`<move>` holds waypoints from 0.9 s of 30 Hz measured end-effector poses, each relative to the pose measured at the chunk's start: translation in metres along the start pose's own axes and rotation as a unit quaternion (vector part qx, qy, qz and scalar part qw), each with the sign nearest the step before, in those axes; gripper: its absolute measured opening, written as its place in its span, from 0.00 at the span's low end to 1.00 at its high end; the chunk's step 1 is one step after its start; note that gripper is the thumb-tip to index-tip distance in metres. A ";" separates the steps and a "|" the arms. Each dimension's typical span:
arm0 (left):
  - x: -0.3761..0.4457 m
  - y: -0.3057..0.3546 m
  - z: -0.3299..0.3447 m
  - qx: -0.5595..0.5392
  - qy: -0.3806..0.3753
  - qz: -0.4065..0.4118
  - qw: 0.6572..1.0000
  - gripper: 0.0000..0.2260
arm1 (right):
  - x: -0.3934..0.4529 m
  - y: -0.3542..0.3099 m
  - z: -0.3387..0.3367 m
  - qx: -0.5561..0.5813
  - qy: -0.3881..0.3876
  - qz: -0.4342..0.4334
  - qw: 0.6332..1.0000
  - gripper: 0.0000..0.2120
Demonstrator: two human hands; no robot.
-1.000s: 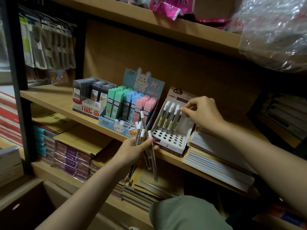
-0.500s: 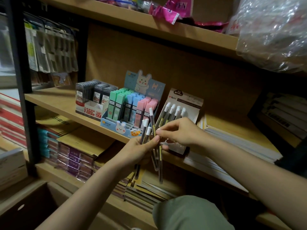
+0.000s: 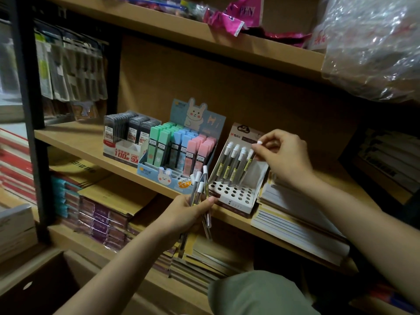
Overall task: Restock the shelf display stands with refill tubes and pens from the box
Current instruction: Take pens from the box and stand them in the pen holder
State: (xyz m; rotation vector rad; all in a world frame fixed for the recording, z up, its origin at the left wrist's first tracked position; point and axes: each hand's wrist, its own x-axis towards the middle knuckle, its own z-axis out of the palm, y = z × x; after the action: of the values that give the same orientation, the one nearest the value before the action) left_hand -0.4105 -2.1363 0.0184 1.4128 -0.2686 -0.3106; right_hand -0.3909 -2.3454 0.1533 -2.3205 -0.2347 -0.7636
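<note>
Wooden shelving fills the view, dim and crowded with stationery stock. Nearest, at 6 o'clock, the left hand curls around a small bundle of refill tubes, clear bodies with white caps pointing up, held just in front of the shelf edge. Beyond it at 1 o'clock stands the white display stand, its base punched with round holes, most of them unfilled; four tubes lean in its back row. The right hand, at 3 o'clock of the stand, pinches the white cap of one more tube between thumb and fingers, its lower end seemingly down among the back holes, though the dim light makes that hard to confirm. At 9 o'clock of the stand sits the bunny-printed display of green, blue and pink lead cases, and further at 9 o'clock a tray of dark cases. Stacked notebooks lie under the right forearm
</note>
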 end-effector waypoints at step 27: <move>-0.004 0.006 0.002 0.022 -0.049 0.047 0.997 0.09 | 0.005 0.007 0.017 -0.214 -0.037 -0.064 0.974 0.08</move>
State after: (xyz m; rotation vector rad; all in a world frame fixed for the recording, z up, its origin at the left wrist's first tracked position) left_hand -0.4151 -2.1361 0.0247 1.4257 -0.4230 -0.2979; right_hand -0.3767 -2.3401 0.1422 -2.7669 -0.2762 -0.8603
